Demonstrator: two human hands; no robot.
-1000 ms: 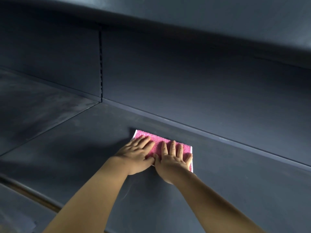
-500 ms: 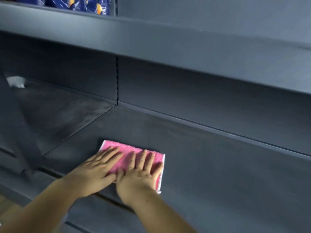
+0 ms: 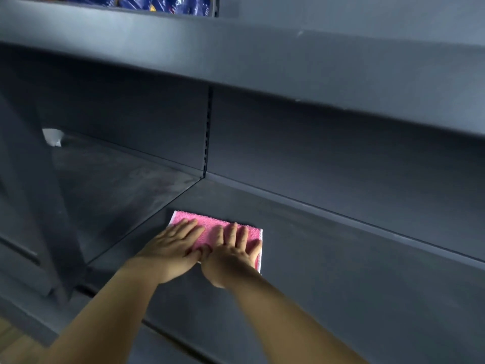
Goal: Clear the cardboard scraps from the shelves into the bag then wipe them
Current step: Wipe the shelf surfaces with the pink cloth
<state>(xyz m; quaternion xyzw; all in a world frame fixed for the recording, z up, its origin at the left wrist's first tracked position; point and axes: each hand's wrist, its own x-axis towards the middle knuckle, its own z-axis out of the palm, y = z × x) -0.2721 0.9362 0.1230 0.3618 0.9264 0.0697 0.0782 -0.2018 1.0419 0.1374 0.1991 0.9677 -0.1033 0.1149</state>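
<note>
Pink terry cloth with a white stitched edge lies flat on the dark grey shelf, its left corner just beside the seam where the neighbouring shelf begins. Much of the cloth is covered: the left hand and the right hand both press down on it with straight fingers, thumbs touching, so only its far strip, its right border and a gap between the hands show. Both forearms run off the bottom of the view. At the far left a small white object sits at the back of the neighbouring shelf, half hidden behind a dark slanting brace; whether it is cardboard cannot be told. A sliver of wooden floor shows blurred in the lower left corner. A second ago the cloth lay further right and nearer the back wall; half a second ago it was by the seam but close to the shelf's front edge, and now it sits a little deeper in. The view has also tipped upward since then, showing more of the upper shelf. On it stand blue packets with yellow and orange marks, cut off by the top edge, and no writing on them can be read.
</note>
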